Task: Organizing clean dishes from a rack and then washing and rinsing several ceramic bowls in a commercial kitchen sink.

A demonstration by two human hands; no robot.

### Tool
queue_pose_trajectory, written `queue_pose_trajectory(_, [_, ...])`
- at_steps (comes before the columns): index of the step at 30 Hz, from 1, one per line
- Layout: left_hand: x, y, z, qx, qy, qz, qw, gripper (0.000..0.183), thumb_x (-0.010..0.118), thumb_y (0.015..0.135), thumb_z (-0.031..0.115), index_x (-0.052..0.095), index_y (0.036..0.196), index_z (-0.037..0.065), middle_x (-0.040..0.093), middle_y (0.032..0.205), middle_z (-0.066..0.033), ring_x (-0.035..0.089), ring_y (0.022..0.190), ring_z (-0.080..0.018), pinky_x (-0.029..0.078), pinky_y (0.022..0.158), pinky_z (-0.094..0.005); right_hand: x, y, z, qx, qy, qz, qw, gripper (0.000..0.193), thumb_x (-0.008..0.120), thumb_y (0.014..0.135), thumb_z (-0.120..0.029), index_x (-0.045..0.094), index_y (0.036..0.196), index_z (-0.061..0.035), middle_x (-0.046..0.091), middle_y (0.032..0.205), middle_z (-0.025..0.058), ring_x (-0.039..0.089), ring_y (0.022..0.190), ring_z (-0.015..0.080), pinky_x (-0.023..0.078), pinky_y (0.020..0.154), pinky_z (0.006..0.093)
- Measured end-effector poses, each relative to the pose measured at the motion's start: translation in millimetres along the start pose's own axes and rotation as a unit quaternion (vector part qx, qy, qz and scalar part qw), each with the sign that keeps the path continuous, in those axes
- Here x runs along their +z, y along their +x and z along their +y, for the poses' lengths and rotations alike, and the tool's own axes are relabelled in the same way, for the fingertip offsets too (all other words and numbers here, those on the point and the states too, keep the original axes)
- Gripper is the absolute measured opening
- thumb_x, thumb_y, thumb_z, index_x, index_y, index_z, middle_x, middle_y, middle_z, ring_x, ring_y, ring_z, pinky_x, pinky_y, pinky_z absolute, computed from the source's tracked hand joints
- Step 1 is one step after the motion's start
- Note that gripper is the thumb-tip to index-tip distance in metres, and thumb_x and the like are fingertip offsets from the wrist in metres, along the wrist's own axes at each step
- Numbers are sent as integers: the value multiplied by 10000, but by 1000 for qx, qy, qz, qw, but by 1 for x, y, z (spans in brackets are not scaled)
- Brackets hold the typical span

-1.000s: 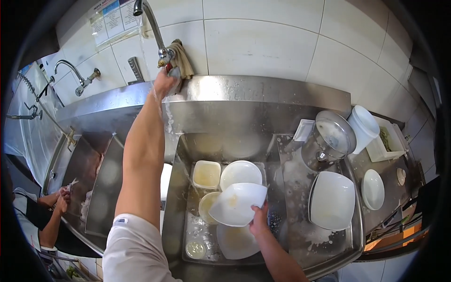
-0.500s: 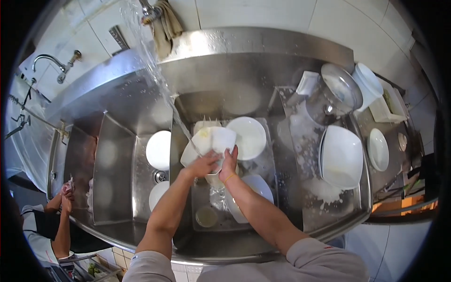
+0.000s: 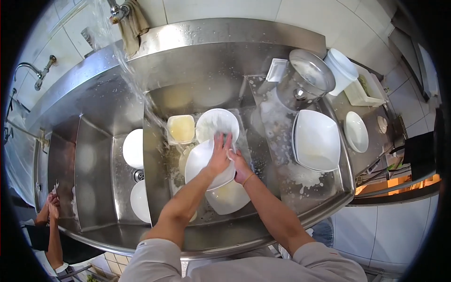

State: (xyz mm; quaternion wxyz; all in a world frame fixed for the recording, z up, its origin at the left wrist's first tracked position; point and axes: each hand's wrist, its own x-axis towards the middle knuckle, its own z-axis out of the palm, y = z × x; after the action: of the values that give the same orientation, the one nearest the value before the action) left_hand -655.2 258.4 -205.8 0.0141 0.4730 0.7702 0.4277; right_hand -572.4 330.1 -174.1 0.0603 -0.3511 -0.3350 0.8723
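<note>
Brought left hand (image 3: 220, 157) from tap (image 3: 116, 13) to white bowl (image 3: 199, 162); shifted bowl away from water stream (image 3: 124, 66), toward front right corner of sink basin (image 3: 202, 96).

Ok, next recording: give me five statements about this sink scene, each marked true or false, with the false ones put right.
1. The right hand holds a white square dish by its edge. True.
2. A beige cloth hangs at the faucet. True.
3. No water is running. False: a stream of water falls toward the sink.
4. The steel pot sits in the basin under the hands. False: it stands on the drainboard to the right.
5. A thin yellow band circles the left wrist. False: it is on the right wrist.
</note>
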Motion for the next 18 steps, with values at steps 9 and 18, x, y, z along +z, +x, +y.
queue_pose_trajectory(9, [-21,2,37,-461,-211,220,833,522,588,776,148,455,1265,19,632,1036,-126,617,902,-286,506,796,-400,9,-61,-76,-331,-80,-9,940,783,590,689,-7,255,1396,-36,361,1378,122,353,1263,232,284,1048,359])
queue_pose_trajectory(18, [-134,66,114,-223,-298,226,900,345,650,757,85,563,1064,-46,642,851,-79,593,734,-138,484,684,-285,-15,-94,-178,-317,-180,-76,928,470,620,775,-62,467,1210,30,584,1076,101,568,936,180,452,831,295])
